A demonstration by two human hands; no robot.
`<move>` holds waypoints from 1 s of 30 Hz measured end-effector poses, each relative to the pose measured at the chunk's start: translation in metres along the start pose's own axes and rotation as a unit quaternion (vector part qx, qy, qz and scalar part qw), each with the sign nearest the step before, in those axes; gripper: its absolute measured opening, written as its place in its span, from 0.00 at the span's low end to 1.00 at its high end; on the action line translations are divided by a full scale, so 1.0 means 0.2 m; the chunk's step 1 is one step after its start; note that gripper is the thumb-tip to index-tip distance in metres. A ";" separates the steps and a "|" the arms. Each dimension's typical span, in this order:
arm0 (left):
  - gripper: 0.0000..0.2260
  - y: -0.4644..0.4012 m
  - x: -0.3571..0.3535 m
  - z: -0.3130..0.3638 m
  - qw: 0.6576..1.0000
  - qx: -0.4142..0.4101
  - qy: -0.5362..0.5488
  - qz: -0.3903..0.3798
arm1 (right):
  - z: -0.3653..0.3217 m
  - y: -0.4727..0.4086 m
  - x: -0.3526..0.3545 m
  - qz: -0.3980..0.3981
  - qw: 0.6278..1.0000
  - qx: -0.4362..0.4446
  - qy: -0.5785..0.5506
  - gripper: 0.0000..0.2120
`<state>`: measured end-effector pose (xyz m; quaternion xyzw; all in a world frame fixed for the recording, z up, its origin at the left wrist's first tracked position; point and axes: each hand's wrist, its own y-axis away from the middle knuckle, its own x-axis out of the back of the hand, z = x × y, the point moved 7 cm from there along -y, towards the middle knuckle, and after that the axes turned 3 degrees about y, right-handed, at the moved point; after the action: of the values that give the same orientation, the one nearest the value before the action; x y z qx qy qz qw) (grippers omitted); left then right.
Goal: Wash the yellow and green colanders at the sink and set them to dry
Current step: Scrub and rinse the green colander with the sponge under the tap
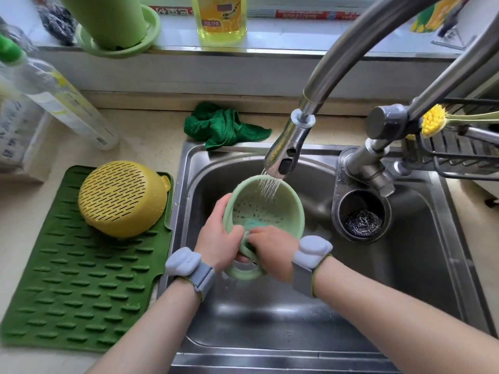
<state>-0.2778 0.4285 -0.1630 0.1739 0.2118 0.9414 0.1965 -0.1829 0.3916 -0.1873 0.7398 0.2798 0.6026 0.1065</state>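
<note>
The green colander (280,201) is tilted over the steel sink (405,279), its inside facing the faucet head (287,149), which sprays water into it. My left hand (220,238) grips its left rim and outer wall. My right hand (272,249) reaches inside and holds a teal sponge (252,224) against the inner wall. The yellow colander (122,198) lies upside down on the green drying mat (81,279) to the left of the sink.
A green cloth (222,125) lies on the counter behind the sink. A steel scourer (363,222) sits in a round cup in the sink. A detergent bottle (219,17) stands on the sill. A wire rack with a yellow brush (432,121) is at the right.
</note>
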 end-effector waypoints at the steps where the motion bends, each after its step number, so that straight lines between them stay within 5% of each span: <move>1: 0.30 0.00 0.00 -0.01 1.000 0.004 0.013 0.003 | -0.01 -0.01 0.02 0.016 1.000 0.014 -0.009 0.14; 5: 0.30 0.00 -0.01 0.00 1.000 0.004 0.022 -0.014 | 0.20 -0.01 0.10 0.070 0.993 -0.096 -0.011 0.17; 9: 0.29 0.00 -0.01 0.02 1.000 -0.001 -0.009 -0.012 | -0.06 0.00 0.01 0.044 0.996 0.077 0.013 0.16; 12: 0.29 0.00 -0.03 0.01 0.999 0.022 0.031 -0.027 | 0.17 -0.03 0.12 0.114 0.993 -0.025 0.014 0.23; 14: 0.30 -0.01 -0.02 0.01 0.999 0.013 0.028 -0.021 | 0.21 -0.01 0.09 0.067 0.995 -0.070 -0.004 0.18; 16: 0.30 -0.01 0.00 0.02 1.000 0.004 0.006 -0.011 | 0.04 0.01 0.02 0.008 0.997 0.021 -0.075 0.14; 18: 0.30 -0.01 -0.01 0.01 1.000 0.012 0.017 -0.015 | 0.00 0.02 0.04 0.044 0.989 0.058 -0.128 0.18; 21: 0.29 0.02 -0.04 0.02 0.998 0.022 0.042 -0.032 | 0.20 -0.01 0.13 0.089 0.992 -0.050 -0.074 0.20; 25: 0.30 0.01 -0.03 0.01 1.000 0.026 0.009 0.005 | -0.09 0.04 0.09 0.030 0.993 0.101 -0.062 0.11; 27: 0.30 0.02 -0.05 0.00 0.999 0.037 0.022 -0.009 | -0.05 0.02 0.12 0.053 0.990 0.119 0.045 0.14; 30: 0.29 0.01 -0.04 0.02 0.998 0.029 0.045 -0.022 | 0.25 -0.01 0.17 0.083 0.991 -0.003 0.104 0.22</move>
<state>-0.2699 0.4257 -0.1600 0.1326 0.2516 0.9371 0.2026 -0.1314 0.4210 -0.1725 0.6934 0.2255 0.6838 0.0290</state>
